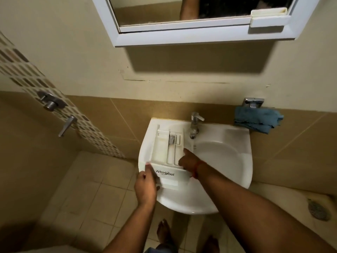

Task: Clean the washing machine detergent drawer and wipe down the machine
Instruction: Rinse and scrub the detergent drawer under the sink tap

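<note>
Beige tiled bathroom: the detergent drawer (165, 152) lies across the white sink (228, 161) at frame center, long axis running up-frame, branded front toward me. My left hand (145, 187) fingers clamp its front corner; my right hand (189, 161) fingers grip its right side.

The detergent drawer (164, 148) is formed of smooth white plastic with a printed front panel. The sink (228, 161) is glossy white ceramic. The tap (194, 123) is finished in polished metal. A soft blue cloth (257, 119) is hung beside matt beige wall tiles (291, 143).
</note>
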The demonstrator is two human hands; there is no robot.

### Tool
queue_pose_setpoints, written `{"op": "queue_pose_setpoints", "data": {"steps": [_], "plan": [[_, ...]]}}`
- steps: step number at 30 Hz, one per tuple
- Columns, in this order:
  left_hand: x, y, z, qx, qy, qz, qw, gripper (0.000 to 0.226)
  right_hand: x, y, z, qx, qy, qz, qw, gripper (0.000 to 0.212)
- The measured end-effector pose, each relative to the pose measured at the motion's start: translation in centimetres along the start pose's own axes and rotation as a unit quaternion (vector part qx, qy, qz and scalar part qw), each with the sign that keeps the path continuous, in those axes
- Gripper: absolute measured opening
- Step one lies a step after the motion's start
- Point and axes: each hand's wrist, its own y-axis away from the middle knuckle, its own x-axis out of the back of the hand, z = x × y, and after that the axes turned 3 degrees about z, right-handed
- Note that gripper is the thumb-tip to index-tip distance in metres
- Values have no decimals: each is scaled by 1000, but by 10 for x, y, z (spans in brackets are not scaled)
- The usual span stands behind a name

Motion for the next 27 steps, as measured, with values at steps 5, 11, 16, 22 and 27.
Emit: {"op": "queue_pose_setpoints", "data": {"steps": [5,11,16,22,27], "plan": [[21,-37,9,-36,-121,59,990,68,58,-2,-5,-15,154,-66,986,71],[-11,-69,26,-84,-224,-160,958,22,87,-17,-11,15,362,-56,930,64],[-45,-73,28,-134,-292,-245,915,52,95,-31,-14,16,471,-9,882,54],[-63,-93,22,-168,-401,-320,842,65,92,-38,-19,58,579,60,811,45],[-69,-118,13,-154,-479,-367,782,64,77,-50,-13,80,607,115,782,42]]}}
